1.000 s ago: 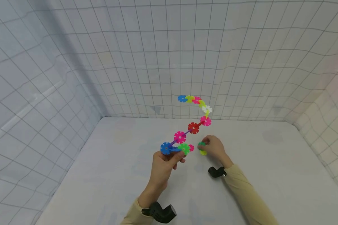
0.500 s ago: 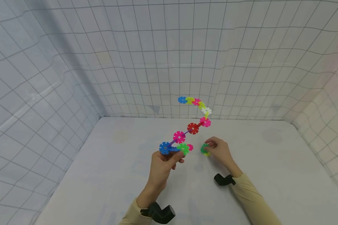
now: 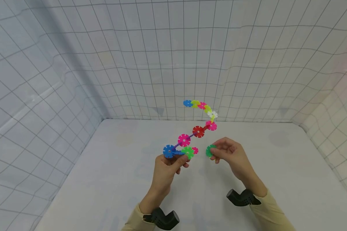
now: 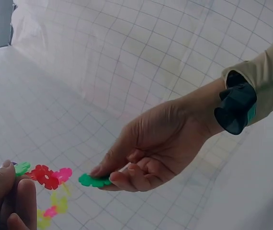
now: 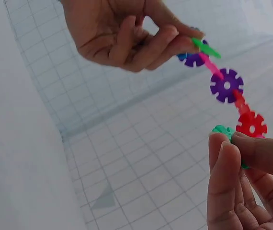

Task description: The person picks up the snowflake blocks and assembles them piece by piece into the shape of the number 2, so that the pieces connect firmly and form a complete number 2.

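My left hand pinches a light green snowflake disc between thumb and fingers. That disc is part of a long chain of interlocking notched discs, with a blue disc, a pink disc and a red disc along it. The chain curves up and away to a white disc and a far blue disc. To the right, apart from the chain, my right hand pinches a darker green snowflake disc by its edge. In the left wrist view this green disc lies nearly flat.
A white table top lies under both hands. Grid-lined white sheeting rises behind it and at both sides. Each wrist wears a black camera mount, the right one hanging near the sleeve cuff.
My right hand has drawn back slightly and turned with the green disc, showing more palm. A yellow piece seen below that disc is now almost hidden. The left hand and chain barely moved.
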`<state>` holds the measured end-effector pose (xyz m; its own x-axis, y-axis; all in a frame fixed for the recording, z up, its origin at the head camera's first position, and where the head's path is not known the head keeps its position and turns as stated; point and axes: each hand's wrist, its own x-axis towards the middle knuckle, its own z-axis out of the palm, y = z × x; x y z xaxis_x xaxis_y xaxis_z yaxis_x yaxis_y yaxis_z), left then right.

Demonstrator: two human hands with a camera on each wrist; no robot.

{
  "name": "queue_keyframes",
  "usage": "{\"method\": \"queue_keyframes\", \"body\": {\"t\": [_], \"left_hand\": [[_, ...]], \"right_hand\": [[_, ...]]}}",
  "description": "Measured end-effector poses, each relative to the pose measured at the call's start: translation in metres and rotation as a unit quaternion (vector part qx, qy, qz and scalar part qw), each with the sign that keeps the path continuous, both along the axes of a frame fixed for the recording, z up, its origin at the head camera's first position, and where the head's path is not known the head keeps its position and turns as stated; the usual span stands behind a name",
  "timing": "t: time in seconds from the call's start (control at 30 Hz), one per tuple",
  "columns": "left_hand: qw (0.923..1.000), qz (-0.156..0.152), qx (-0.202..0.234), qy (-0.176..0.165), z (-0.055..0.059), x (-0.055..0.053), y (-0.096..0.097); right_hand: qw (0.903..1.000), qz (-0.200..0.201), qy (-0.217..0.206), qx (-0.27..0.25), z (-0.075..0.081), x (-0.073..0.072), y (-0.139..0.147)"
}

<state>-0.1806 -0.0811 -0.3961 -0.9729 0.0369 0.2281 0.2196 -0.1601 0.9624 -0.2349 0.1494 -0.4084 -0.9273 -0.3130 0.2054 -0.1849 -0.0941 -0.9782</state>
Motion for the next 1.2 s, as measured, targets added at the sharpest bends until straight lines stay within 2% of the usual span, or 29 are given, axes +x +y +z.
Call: {"method": "queue_keyframes", "body": {"t": [0.2,0.33,0.43,0.53,0.63,0.73,0.83,1.03,1.2], "left_hand": [[0.9999,-0.012,0.004,-0.005,0.0,0.001,0.0],[0.9997,-0.023,0.005,-0.006,0.001,0.003,0.002],[0.9995,-0.029,0.005,-0.008,0.002,0.004,0.003],[0.9994,-0.034,0.005,-0.008,0.002,0.005,0.004],[0.9992,-0.04,0.005,-0.003,0.003,0.006,0.004],[0.9989,-0.047,0.004,0.003,0.003,0.007,0.004],[0.9986,-0.053,0.003,0.004,0.003,0.008,0.005],[0.9982,-0.058,-0.005,0.014,0.003,0.009,0.006],[0.9972,-0.067,-0.004,0.032,0.003,0.011,0.008]], "right_hand": [[0.999,0.025,0.036,-0.012,0.012,0.02,-0.005],[0.9946,0.027,0.099,-0.016,0.018,0.032,-0.009],[0.9846,0.016,0.174,-0.01,0.02,0.039,-0.013],[0.9635,-0.01,0.267,0.006,0.021,0.041,-0.016],[0.9316,-0.041,0.36,0.024,0.022,0.04,-0.019],[0.9016,-0.068,0.425,0.044,0.023,0.04,-0.02],[0.8778,-0.083,0.468,0.06,0.025,0.04,-0.021],[0.8429,-0.087,0.524,0.084,0.026,0.041,-0.02],[0.8073,-0.098,0.573,0.1,0.029,0.043,-0.021]]}}
